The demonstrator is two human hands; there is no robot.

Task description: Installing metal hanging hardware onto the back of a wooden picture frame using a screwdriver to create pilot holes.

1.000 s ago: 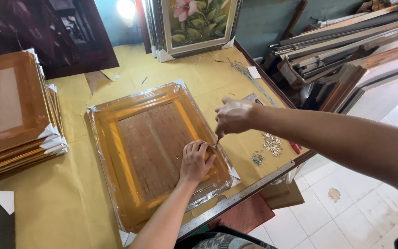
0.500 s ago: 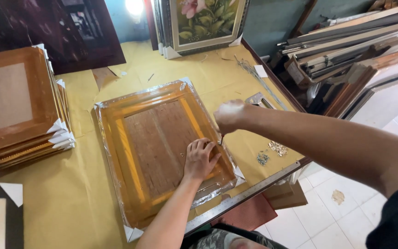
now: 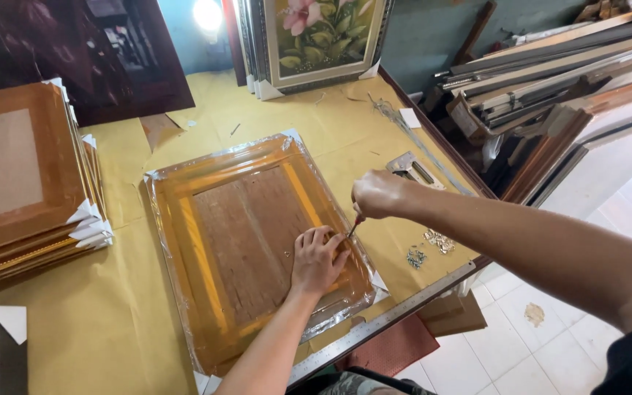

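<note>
Head view, screwdriver tilted, tip down-left

The right hand now sits lower and closer to the left hand than a second ago. Its screwdriver tip meets the wrapped frame beside the left fingertips.

A stack of wooden frames lies at the left of the yellow-papered surface. A flower painting leans at the back; loose mouldings pile up beyond.
</note>
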